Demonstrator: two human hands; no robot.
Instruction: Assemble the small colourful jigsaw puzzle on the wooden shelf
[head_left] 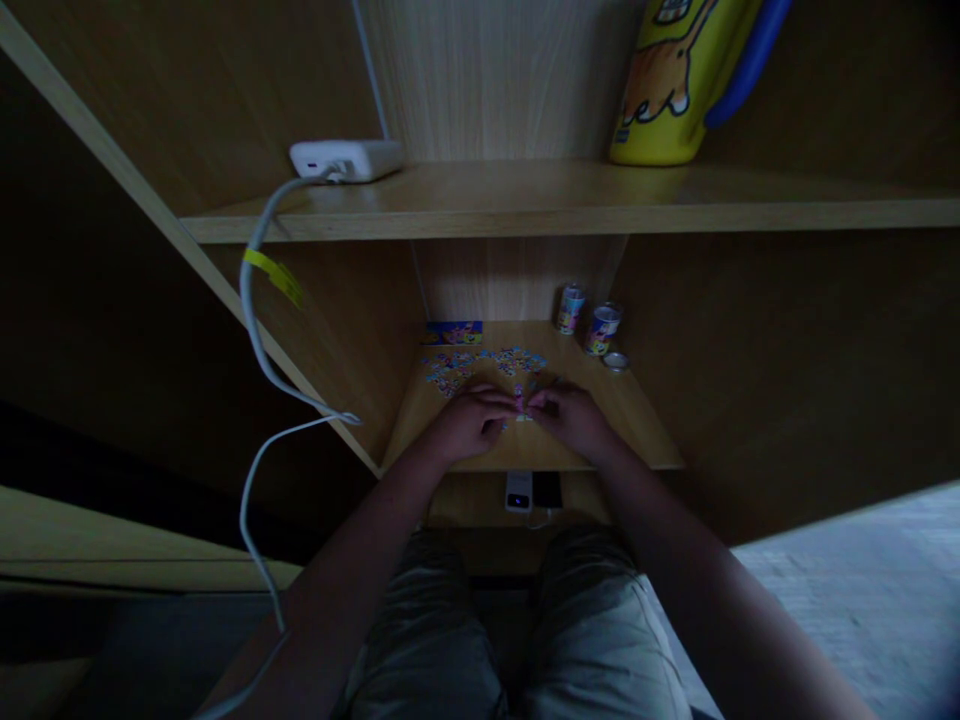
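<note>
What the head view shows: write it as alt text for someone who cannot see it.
A person's left hand and right hand nearly meet at a small pinkish strip on a wooden surface, with small colourful pieces scattered beyond. Two printed cans stand toward the back right; a yellow container stands on the shelf above.

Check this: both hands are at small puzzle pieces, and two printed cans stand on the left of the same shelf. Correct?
Only the side is wrong: the head view shows the slimmer printed can and the wider printed can at the right of the shelf. The left hand and right hand are indeed at small puzzle pieces.
</note>
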